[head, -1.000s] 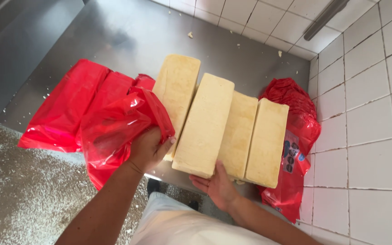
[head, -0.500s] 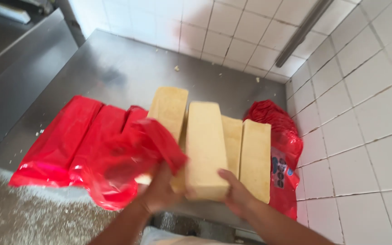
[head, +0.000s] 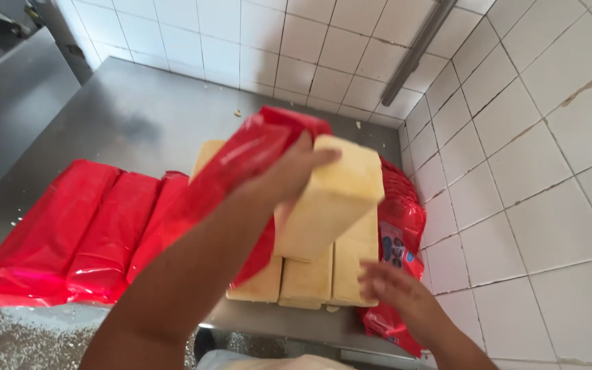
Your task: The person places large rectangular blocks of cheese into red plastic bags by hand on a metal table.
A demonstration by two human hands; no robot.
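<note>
My left hand (head: 289, 177) is raised above the steel table (head: 125, 116) and grips one long pale block (head: 334, 199), tilted, with its end lifted toward me. A red plastic bag (head: 241, 161) drapes over that hand and wrist. Three more pale blocks (head: 310, 277) lie side by side on the table under the lifted one. My right hand (head: 392, 288) hovers blurred at their near ends, fingers apart, holding nothing.
Flattened red bags (head: 63, 233) lie on the table to the left. Another crumpled red bag (head: 400, 226) is wedged between the blocks and the white tiled wall (head: 515, 171). A grey pipe (head: 416, 51) runs up the wall. Crumbs dot the table's near edge.
The block that lay on the others has been lifted and tilted up by my left hand, with the red bag raised along with it. My right hand has come off the block and moved right.
</note>
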